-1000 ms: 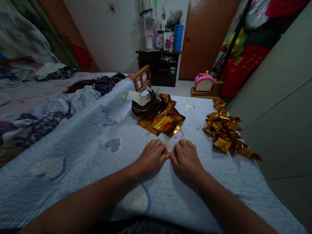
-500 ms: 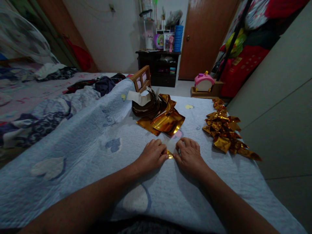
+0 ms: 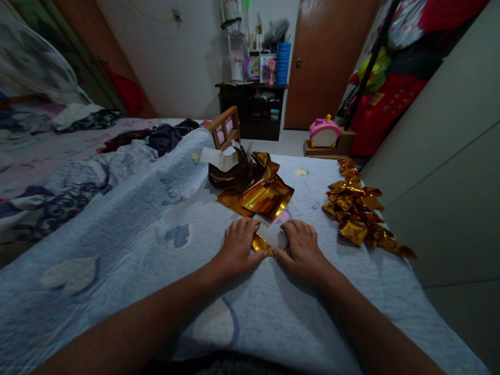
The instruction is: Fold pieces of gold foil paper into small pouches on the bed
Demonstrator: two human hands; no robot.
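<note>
Between my two hands a sheet of gold foil paper (image 3: 262, 244) lies on the bed cover, white side up with a strip of its gold side folded over toward me. My left hand (image 3: 241, 244) grips its left side, thumb along the near fold. On the right side, my right hand (image 3: 302, 247) holds the paper the same way, and the two thumbs almost meet at the near edge. Just beyond my hands lie loose gold foil sheets (image 3: 269, 197) beside a curled stack of paper (image 3: 230, 169). Several folded gold foil pieces (image 3: 353, 208) are heaped to the right.
A pale blue quilted cover (image 3: 148, 271) spreads under everything, raised in a ridge on the left. At the far edge stands a wooden frame (image 3: 224, 130). Farther off are a pink toy case (image 3: 325, 133), a dark cabinet (image 3: 253, 112) and a door (image 3: 312, 67). A pale panel (image 3: 449, 198) borders the right side.
More of the folded gold strip shows between my hands. My thumbs have come closer together at the near edge, and my left hand has shifted slightly left. The view has tilted a little.
</note>
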